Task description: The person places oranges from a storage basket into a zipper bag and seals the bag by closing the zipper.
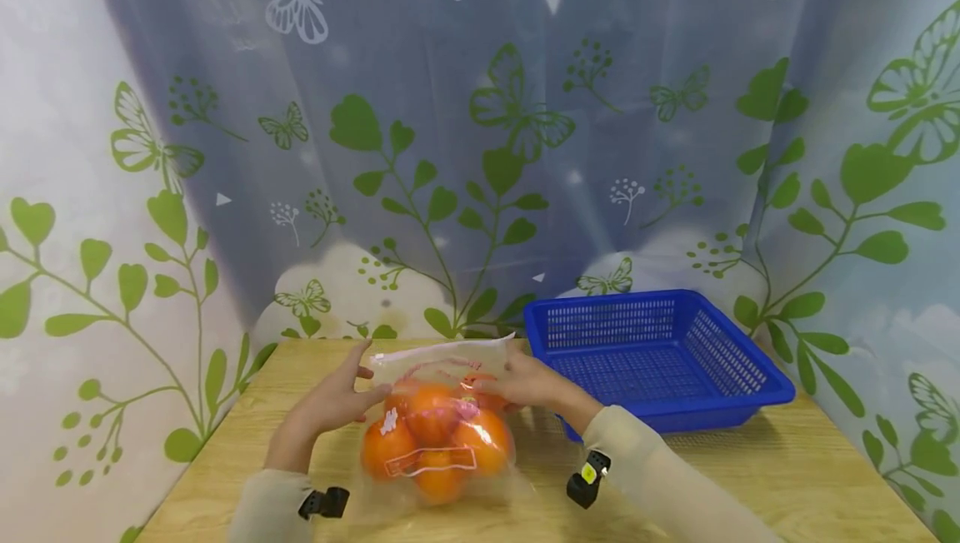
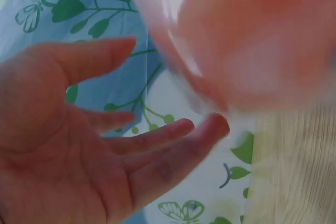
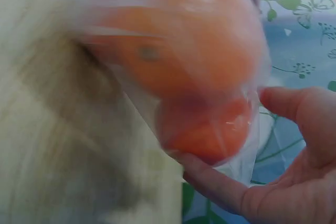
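A clear zip bag (image 1: pixel 450 356) with several oranges (image 1: pixel 433 414) inside is on or just above the wooden table. At its upper right side, my right hand (image 1: pixel 528 378) grips the bag. In the right wrist view, the thumb and a finger of that hand (image 3: pixel 294 182) lie on either side of the plastic around one orange (image 3: pixel 210 135). My left hand (image 1: pixel 337 400) is by the bag's left side. Seen from the left wrist, this hand (image 2: pixel 68 135) has its fingers spread, with one fingertip close to the blurred bag; whether they touch is unclear.
A blue plastic basket (image 1: pixel 750 401) with slotted walls stands on the table at the right, close to my right forearm. Behind the wooden table (image 1: pixel 225 476) hangs a curtain (image 1: pixel 450 193) printed with leaves and butterflies. More printed cloth borders both sides.
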Available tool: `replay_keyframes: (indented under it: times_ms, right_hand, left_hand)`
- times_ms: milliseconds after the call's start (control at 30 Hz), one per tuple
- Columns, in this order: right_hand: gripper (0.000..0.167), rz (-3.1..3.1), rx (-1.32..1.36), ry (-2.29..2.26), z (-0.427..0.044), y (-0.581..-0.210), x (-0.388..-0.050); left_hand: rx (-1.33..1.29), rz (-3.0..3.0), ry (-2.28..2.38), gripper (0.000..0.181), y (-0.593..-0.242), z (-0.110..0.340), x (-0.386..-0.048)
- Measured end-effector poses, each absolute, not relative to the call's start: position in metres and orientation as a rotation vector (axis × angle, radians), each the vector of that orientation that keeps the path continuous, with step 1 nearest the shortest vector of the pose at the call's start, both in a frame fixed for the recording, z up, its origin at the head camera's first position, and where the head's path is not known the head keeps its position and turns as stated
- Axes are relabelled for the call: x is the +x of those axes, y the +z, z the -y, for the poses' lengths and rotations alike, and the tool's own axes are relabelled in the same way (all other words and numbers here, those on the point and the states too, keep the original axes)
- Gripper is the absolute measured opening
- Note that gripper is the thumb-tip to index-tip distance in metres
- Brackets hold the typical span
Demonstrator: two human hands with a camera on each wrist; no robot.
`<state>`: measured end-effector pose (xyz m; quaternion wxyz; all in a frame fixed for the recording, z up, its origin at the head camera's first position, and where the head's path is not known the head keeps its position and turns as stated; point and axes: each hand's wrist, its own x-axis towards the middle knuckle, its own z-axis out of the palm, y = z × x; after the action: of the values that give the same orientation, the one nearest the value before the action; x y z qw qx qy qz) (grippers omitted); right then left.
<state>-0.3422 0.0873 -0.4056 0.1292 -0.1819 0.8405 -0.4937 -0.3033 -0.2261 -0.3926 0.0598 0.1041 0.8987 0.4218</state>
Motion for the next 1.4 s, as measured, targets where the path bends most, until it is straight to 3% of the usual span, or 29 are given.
replay_keyframes:
  times_ms: [133,333,400,500,700,967,1400]
  right_hand:
    - [0.096,-2.564,-0.477,-1.271,-0.084,-0.41,-0.339]
    - [0.064,-2.839,-0.726,-0.965,-0.083,-0.402,-0.333]
    - [0.055,-2.851,-0.872,-0.891,-0.081,-0.398,-0.33]
    - [0.057,-2.757,-1.022,-0.744,-0.078,-0.395,-0.323]
    - [0.072,-2.604,-0.948,-0.403,-0.076,-0.394,-0.305]
    - [0.085,-2.649,-0.903,-0.333,-0.071,-0.404,-0.298]
    - [0.079,-2.67,-0.902,-0.302,-0.068,-0.415,-0.289]
  left_hand:
    - [0.468,-2.711,1.166,0.077,-0.391,0.222,-0.302]
    - [0.732,-2.746,0.958,0.053,-0.387,0.212,-0.299]
    - [0.759,-2.721,0.906,0.055,-0.385,0.207,-0.296]
    - [0.725,-2.689,0.821,0.06,-0.381,0.198,-0.291]
    - [0.627,-2.68,0.68,0.067,-0.381,0.185,-0.285]
    - [0.553,-2.746,0.649,0.076,-0.388,0.181,-0.285]
    - [0.415,-2.806,0.593,0.069,-0.393,0.175,-0.281]
